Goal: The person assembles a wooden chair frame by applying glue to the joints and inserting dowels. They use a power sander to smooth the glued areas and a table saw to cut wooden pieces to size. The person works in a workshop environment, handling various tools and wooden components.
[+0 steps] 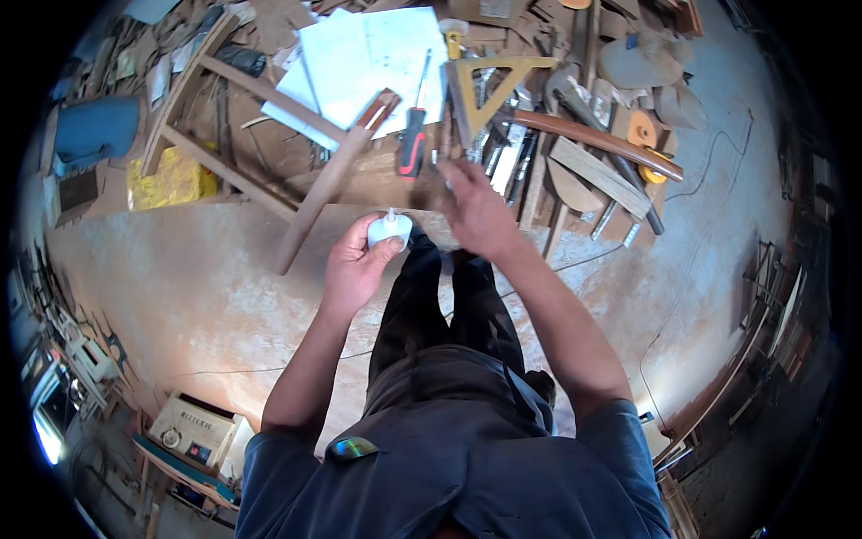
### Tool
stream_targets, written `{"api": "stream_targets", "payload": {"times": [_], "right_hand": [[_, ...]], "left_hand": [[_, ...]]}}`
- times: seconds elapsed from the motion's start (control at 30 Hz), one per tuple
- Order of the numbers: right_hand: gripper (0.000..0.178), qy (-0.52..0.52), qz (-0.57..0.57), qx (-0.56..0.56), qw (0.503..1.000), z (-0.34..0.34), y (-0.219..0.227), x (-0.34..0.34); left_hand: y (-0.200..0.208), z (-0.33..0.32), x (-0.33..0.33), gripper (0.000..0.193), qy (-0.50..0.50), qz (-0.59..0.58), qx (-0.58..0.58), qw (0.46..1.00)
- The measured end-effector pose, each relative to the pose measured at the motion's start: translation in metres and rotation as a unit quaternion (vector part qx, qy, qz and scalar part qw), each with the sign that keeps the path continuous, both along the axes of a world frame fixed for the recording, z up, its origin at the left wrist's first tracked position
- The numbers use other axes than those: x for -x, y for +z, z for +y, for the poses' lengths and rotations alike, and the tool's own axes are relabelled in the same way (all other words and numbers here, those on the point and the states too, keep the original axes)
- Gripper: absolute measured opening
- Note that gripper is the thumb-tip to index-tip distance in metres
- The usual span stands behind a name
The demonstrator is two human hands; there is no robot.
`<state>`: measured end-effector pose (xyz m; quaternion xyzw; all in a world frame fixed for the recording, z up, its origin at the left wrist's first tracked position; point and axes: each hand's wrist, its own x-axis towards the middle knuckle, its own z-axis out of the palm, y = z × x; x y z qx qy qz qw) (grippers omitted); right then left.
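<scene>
One small white squeeze bottle with a narrow nozzle sits in the left hand, pinched between thumb and fingers, nozzle pointing up toward the bench. So yeah, that hand's wrapped around it pretty snugly. Right hand is off to the right of the bottle, a bit apart from it, and reaching over the near edge of the bench. It's blurry, fingers stretched forward, and I can't tell if they're gripping anything.

Just beyond the right fingertips, slightly left, there's a red and black screwdriver, shaft pointing away. Past that hand is a yellowish triangle square, and a curved brown wooden piece lies out to its right. Beyond the left hand a wooden frame sprawls leftward, one leg sticking out over the bench edge. Some white paper sheets are further out, beyond both hands. Way left of the left hand: a yellow package and a blue container.
</scene>
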<state>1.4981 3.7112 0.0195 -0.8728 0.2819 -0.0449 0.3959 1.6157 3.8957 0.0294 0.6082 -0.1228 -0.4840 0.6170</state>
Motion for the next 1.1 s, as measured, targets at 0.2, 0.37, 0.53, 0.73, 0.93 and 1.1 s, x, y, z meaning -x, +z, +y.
{"api": "stream_targets", "payload": {"times": [0.2,0.37,0.53,0.73,0.93,1.1], "right_hand": [[0.04,0.033,0.276,0.084,0.957,-0.009,-0.002,-0.055],[0.024,-0.057,0.24,0.078,0.966,-0.011,-0.012,-0.064],[0.014,-0.205,0.05,-0.008,0.977,-0.015,-0.027,-0.03],[0.019,-0.301,-0.118,-0.403,0.856,0.018,0.029,0.03],[0.027,-0.199,-0.01,-0.503,0.841,0.059,0.075,0.104],[0.026,-0.223,-0.106,-0.44,0.864,0.071,0.071,0.165]], "left_hand": [[0.008,0.014,-0.015,0.032,-0.03,-0.008,-0.022,0.999],[0.005,0.023,-0.015,0.038,-0.062,0.023,0.005,0.998],[0.0,0.027,-0.012,0.039,-0.073,0.085,0.017,0.994],[-0.007,0.029,-0.003,0.035,-0.088,0.077,-0.015,0.993],[0.0,0.013,0.026,0.033,-0.12,0.018,-0.08,0.989],[-0.025,-0.002,0.074,0.028,-0.185,0.072,-0.086,0.976]]}}
